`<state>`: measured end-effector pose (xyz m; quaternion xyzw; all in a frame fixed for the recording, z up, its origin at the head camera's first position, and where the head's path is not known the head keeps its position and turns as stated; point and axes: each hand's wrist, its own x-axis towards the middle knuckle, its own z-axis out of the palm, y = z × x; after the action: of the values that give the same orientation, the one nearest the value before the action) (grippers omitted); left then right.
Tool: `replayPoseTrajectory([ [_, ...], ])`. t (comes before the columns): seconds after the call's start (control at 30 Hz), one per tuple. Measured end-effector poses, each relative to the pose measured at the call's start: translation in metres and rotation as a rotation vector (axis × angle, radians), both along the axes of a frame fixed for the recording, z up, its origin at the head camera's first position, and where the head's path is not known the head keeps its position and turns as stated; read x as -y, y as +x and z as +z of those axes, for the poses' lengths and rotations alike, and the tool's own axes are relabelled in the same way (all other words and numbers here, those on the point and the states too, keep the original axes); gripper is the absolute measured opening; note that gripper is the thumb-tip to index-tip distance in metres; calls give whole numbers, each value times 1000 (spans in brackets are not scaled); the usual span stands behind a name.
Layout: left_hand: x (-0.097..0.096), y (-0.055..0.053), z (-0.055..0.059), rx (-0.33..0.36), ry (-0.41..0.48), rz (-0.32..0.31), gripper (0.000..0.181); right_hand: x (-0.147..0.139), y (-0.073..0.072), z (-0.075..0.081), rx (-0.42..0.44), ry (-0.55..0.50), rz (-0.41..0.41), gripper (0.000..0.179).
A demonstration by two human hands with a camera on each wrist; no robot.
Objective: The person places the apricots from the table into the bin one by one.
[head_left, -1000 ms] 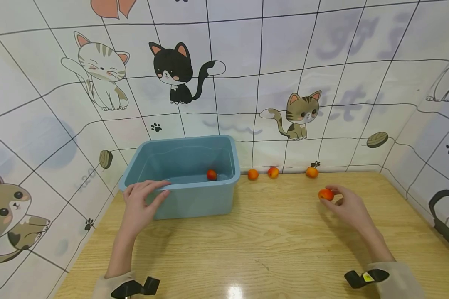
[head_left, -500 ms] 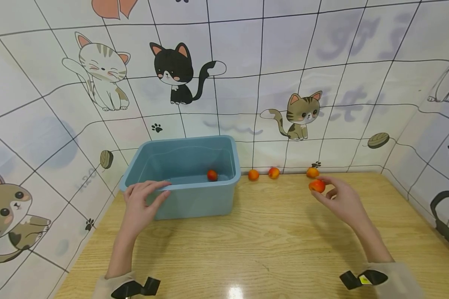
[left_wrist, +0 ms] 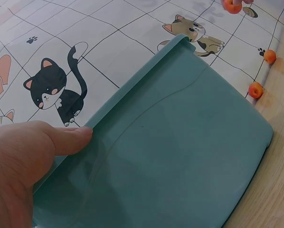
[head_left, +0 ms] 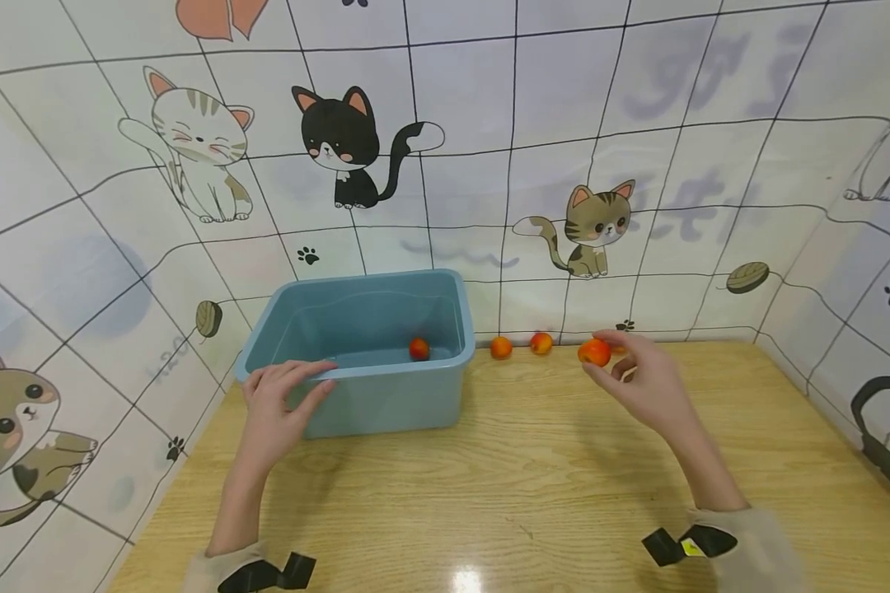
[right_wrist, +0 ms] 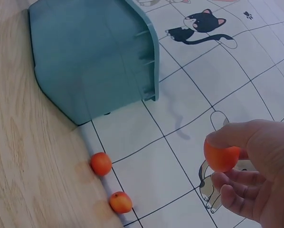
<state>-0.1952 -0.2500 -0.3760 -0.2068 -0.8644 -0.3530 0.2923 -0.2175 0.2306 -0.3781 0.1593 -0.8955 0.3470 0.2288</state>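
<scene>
A blue plastic bin [head_left: 389, 402] stands at the back left of the wooden table. My left hand [head_left: 273, 416] grips its front rim, the thumb [left_wrist: 73, 140] lying along the edge in the left wrist view. Between the thumb and fingers of my right hand [head_left: 648, 385] is a small round orange-red fruit [head_left: 593, 352], held above the table to the right of the bin. The right wrist view shows this held fruit [right_wrist: 220, 156] from the side. One similar red fruit [head_left: 419, 348] lies inside the bin, near its right end.
Two more orange-red fruits, one [head_left: 501, 347] nearer the bin and another [head_left: 541, 343], lie along the back wall. Behind my right hand, a further fruit [head_left: 619, 350] is mostly hidden. Cat-printed wall covering [head_left: 467, 189] encloses the table's back and sides.
My right hand has moved left and slightly toward the back with the fruit, now overlapping the fruit at the wall. My left hand stays on the bin's rim.
</scene>
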Motion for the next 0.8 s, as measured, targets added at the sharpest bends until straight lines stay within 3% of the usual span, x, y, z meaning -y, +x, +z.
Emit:
replayPoseTrajectory([
  [0.23, 1, 0, -1, -5, 1, 4, 27, 24, 0, 10, -30, -44, 43, 44],
  [0.8, 1, -1, -1, -11, 1, 1, 27, 87, -11, 26, 17, -202, 151, 47],
])
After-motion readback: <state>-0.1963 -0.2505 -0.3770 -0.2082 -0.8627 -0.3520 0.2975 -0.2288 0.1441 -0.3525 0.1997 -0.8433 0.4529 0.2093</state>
